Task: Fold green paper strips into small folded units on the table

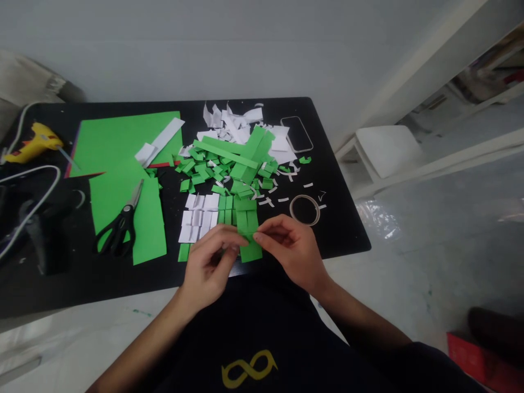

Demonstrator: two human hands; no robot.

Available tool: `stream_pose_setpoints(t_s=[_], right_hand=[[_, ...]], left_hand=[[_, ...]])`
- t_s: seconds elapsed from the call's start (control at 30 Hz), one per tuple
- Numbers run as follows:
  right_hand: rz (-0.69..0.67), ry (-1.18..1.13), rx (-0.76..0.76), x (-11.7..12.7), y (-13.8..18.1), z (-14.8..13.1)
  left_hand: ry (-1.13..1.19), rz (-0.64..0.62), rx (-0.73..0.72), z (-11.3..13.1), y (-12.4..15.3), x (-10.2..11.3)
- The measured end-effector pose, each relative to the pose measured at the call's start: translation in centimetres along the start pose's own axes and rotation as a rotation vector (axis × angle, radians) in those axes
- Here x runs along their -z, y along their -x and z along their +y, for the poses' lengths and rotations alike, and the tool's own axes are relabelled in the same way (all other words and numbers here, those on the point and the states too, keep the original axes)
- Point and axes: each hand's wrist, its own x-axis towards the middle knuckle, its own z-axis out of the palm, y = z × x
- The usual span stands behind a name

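Note:
A green paper strip with folded creases lies near the table's front edge. My left hand pinches its left side, thumb and forefinger closed. On the strip's right side my right hand pinches the edge between thumb and fingertips. Left of the strip are rows of folded white paper pieces and green folded pieces, partly behind my left hand. Beyond them spreads a pile of small folded green pieces, with longer green strips lying across it.
Black-handled scissors rest on a green sheet at left. A yellow glue gun and white cable lie further left. White scraps cover the back; a tape ring sits at right. A white stool stands beyond the table.

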Motion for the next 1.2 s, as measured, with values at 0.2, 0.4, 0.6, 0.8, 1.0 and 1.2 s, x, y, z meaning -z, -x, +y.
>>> stream_pose_setpoints(t_s=[0.2, 0.4, 0.6, 0.8, 1.0, 1.2], right_hand=[[0.051, 0.089, 0.084, -0.4, 0.7, 0.2], [0.087, 0.103, 0.118, -0.6, 1.1, 0.4], [0.048, 0.055, 0.089, -0.3, 0.6, 0.2], [-0.055, -0.045, -0.019, -0.1, 0.4, -0.3], [-0.073, -0.174, -0.1, -0.1, 0.5, -0.2], [0.002, -0.092, -0.073, 0.1, 0.3, -0.1]], left_hand=[[0.304, 0.226, 0.228, 0.5, 0.2, -1.6], [0.199, 0.266, 0.267, 0.2, 0.2, -2.0], [0.159, 0.314, 0.252, 0.5, 0.0, -1.7], [0.169, 0.287, 0.332, 1.0, -0.2, -1.1], [0.276, 0.232, 0.386, 0.8, -0.5, -0.9], [0.243, 0.233, 0.412, 0.9, -0.5, -1.0]])
